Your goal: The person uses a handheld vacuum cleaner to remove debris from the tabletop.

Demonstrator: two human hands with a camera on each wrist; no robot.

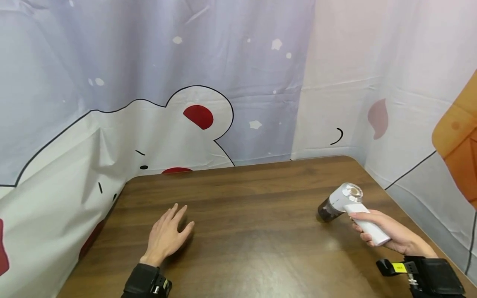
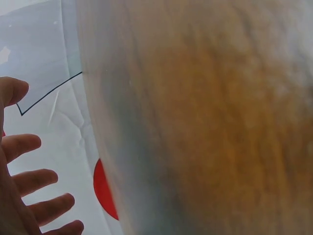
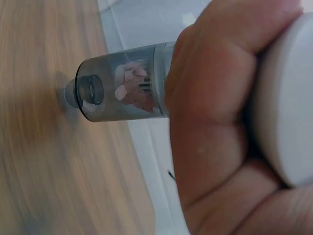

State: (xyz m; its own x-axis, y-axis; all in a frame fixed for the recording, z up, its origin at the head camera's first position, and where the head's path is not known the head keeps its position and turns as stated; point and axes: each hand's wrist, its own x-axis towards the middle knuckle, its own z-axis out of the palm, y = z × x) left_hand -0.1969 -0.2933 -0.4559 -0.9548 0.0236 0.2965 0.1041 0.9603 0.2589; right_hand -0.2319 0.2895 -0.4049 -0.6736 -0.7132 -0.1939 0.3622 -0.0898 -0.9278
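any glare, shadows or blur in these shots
Head view: mostly sharp, with pale glare on the tabletop towards the near edge and a soft shadow on its right side; left wrist view: the tabletop is heavily blurred, the curtain clearer; right wrist view: muted light, yet the see-through canister is clear enough to show pale scraps inside.

The table shows pale glare — the left wrist view blurs it.

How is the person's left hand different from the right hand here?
The left hand is empty, while the right hand grips the white handle of a handheld vacuum. The left hand's fingers are stretched out; the right hand's are curled. Both are bare and have black straps at the wrist.
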